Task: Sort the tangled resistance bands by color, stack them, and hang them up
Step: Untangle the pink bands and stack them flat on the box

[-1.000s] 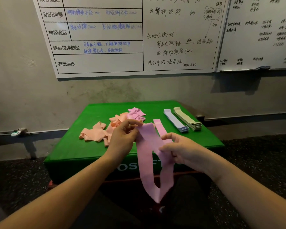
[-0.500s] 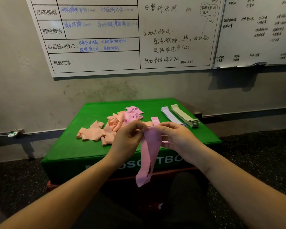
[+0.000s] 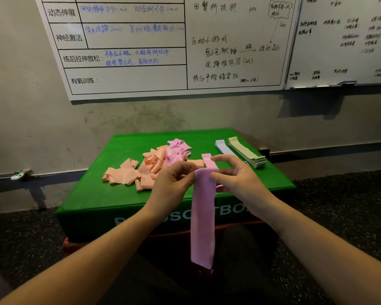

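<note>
A pink resistance band (image 3: 202,216) hangs flat and straight in front of the green box (image 3: 97,194). My left hand (image 3: 172,186) pinches its top edge from the left and my right hand (image 3: 235,179) pinches it from the right. Another pink band (image 3: 209,160) lies flat on the box just behind my fingers. A tangle of peach bands (image 3: 139,170) and pink bands (image 3: 176,150) sits on the box to the left. Neat stacks of lavender bands (image 3: 223,147) and pale green bands (image 3: 244,150) lie at the box's right rear.
Whiteboards (image 3: 163,51) with handwriting hang on the grey wall behind the box. A small clip-like object (image 3: 20,173) sits on the wall rail at the left. Dark speckled floor (image 3: 350,205) surrounds the box.
The twisted pink band has been straightened and now hangs flat and long between my two hands. Both hands have come together at its top edge.
</note>
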A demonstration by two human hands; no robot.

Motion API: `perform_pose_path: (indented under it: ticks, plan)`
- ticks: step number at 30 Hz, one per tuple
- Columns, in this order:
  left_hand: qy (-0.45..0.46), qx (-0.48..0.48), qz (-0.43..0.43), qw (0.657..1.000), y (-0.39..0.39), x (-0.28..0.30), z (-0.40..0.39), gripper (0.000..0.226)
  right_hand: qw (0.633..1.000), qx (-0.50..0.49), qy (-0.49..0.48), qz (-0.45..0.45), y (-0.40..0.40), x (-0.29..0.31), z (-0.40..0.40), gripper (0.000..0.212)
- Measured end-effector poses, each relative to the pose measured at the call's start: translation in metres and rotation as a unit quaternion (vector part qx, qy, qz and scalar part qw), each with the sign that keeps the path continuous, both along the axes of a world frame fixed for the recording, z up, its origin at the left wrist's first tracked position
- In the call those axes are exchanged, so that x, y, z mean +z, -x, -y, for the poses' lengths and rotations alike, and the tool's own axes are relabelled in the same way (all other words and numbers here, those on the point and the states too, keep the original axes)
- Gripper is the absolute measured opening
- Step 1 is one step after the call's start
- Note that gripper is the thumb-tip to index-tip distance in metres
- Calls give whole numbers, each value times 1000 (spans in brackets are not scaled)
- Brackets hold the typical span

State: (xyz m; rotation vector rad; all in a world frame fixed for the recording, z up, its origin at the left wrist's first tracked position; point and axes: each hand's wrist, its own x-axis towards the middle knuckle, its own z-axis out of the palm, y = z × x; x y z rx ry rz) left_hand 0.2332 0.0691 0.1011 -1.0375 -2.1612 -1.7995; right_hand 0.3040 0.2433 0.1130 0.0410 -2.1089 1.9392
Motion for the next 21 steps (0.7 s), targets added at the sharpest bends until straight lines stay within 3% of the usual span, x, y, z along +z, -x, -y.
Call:
perform_pose_path:
  ticks: [4,9,15,19,21]
  plan:
    - [21,7,-25,999,1,-1,0,16,996,-31,-77,-28,-2,4,-3,10]
    - [20,11,-37,999,1,-1,2,22,986,-12,-158,-60,-3,12,-5,19]
    - [39,13,-43,998,1,0,3,23,979,-30,-186,-71,-2,17,-6,9]
    - [18,-48,20,998,-5,1,4,12,977,-34,-186,-94,-1,17,-5,8]
    - [-1,-90,81,993,-10,0,3,21,981,-44,-160,-95,4,16,-8,9]
